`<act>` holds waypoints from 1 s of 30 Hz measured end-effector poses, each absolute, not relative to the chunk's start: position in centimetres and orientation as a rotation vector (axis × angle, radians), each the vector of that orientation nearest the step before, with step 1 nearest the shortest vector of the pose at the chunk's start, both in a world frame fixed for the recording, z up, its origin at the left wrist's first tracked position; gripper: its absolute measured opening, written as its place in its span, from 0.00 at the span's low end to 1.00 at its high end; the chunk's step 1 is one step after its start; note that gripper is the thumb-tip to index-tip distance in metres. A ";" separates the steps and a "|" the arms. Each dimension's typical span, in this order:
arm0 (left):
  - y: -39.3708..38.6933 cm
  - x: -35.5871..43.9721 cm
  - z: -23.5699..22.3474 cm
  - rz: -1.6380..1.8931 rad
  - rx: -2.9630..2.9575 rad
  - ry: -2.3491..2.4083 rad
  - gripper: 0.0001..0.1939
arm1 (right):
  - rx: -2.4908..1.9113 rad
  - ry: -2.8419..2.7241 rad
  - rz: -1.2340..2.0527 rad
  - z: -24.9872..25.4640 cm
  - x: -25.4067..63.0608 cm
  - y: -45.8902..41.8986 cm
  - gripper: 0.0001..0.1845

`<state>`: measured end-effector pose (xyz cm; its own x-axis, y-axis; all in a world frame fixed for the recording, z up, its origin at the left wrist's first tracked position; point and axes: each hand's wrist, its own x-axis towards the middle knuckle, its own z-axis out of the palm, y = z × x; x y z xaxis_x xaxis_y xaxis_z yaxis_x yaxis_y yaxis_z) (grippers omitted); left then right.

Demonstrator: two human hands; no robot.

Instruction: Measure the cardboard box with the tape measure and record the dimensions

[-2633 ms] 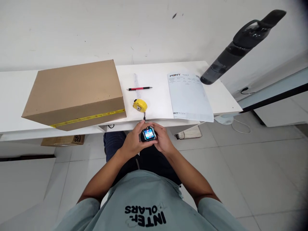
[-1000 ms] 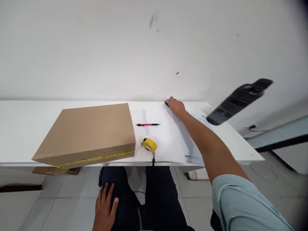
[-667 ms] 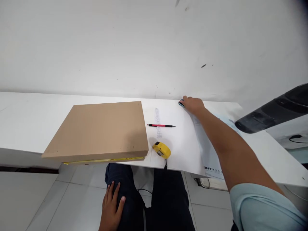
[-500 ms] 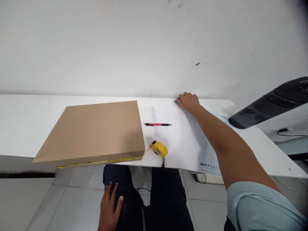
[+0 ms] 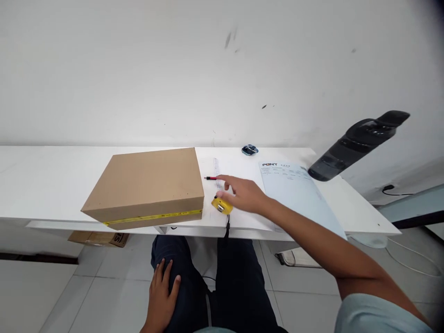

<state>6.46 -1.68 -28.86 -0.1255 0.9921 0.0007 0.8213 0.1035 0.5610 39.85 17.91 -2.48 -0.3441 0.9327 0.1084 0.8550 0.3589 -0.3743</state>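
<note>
My right hand (image 5: 243, 192) is over the white tabletop, fingers apart, index finger stretched over a red and black pen (image 5: 209, 178). Most of the pen is hidden behind the fingers. Its thumb is at the top of a yellow tape measure (image 5: 225, 206) with a black wrist strap; I cannot tell whether it touches. A narrow strip of handwriting (image 5: 216, 164) shows beside the fingers. My left hand (image 5: 163, 291) lies flat on my left thigh with nothing in it. To the left of the pen sits a closed cardboard box (image 5: 156, 180) with yellow tape along its front.
A small dark blue packet (image 5: 249, 149) lies by the wall. At the right are a printed PONY sheet (image 5: 294, 189), partly under my forearm, and a dark bottle (image 5: 347, 150). Another cardboard box (image 5: 99, 237) is below the table (image 5: 41, 185).
My right hand has let go of the small blue packet by the wall and come back left to the pen and tape measure. The left hand stays on the thigh. The view has shifted.
</note>
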 end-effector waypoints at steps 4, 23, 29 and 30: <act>-2.0 6.5 -29.1 0.623 1.773 2.011 0.29 | -1.613 -2.466 0.142 -3.6 38.1 15.3 0.49; -3.1 9.6 -17.7 1.158 2.618 1.550 0.30 | -1.113 -1.932 1.298 -3.2 37.6 5.1 0.21; -1.3 12.2 -6.7 1.280 2.986 1.074 0.18 | -0.902 -1.920 1.460 -3.7 35.9 2.0 0.23; -1.2 11.9 -5.9 1.315 2.994 1.080 0.17 | -0.898 -1.887 1.485 -3.8 35.8 1.9 0.22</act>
